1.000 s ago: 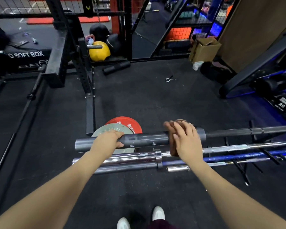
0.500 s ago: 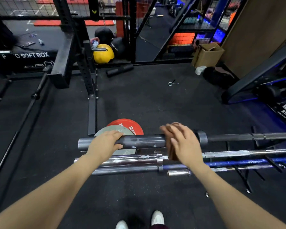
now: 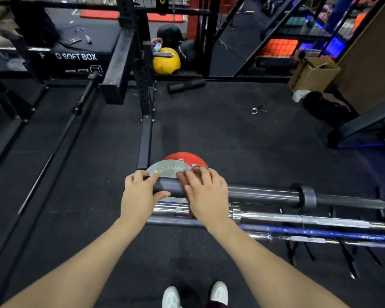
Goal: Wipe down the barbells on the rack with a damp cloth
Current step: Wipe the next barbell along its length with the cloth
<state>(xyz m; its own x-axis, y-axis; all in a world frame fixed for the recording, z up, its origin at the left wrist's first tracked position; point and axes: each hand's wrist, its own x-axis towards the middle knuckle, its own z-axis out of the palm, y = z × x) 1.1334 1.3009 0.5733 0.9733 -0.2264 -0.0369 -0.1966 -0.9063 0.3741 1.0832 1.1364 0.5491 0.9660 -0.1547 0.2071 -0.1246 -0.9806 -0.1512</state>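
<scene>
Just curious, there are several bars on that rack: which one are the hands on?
The dark grey barbell, farthest from the person. The left hand grips its end and the right hand grips its sleeve; the chrome barbell and blue barbell lie nearer, ungripped.

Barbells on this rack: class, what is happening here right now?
A person is wiping the dark barbell on top of the rack. The left hand grips the bar's end sleeve, steadying it. The right hand presses a brown cloth around the sleeve beside it. The chrome barbell lies below, untouched.
</scene>
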